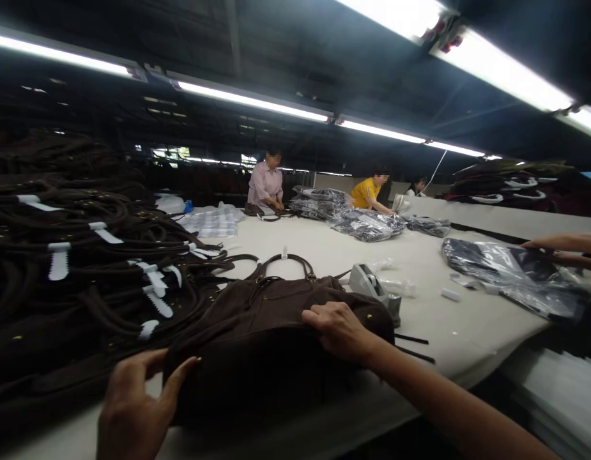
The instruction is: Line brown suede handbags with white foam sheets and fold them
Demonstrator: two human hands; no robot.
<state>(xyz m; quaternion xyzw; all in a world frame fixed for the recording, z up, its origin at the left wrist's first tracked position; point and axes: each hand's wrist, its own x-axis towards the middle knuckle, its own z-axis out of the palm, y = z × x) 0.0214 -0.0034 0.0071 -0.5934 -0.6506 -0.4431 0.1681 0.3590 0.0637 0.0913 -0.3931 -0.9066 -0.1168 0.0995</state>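
Note:
A dark brown fabric handbag (271, 313) lies on its side in front of me, its base facing me and its looped handles pointing away. My right hand (340, 329) is closed on the bag's upper edge, right of the middle. At the bag's left end, my left hand (139, 396) grips the corner, thumb on the base beside a small brass stud and index finger on the side. The other fingers of that hand are partly hidden. A white tag strip (284, 253) is looped around one handle. Just behind the bag's right end stands a grey tape dispenser (372, 287).
Brown bags with white tag strips (60, 262) are heaped at left. Plastic-wrapped bags (367, 223) lie farther along the pale table (314, 243). At right, a co-worker's hands (563, 246) touch another wrapped bag (510, 268). Several people work at the far side.

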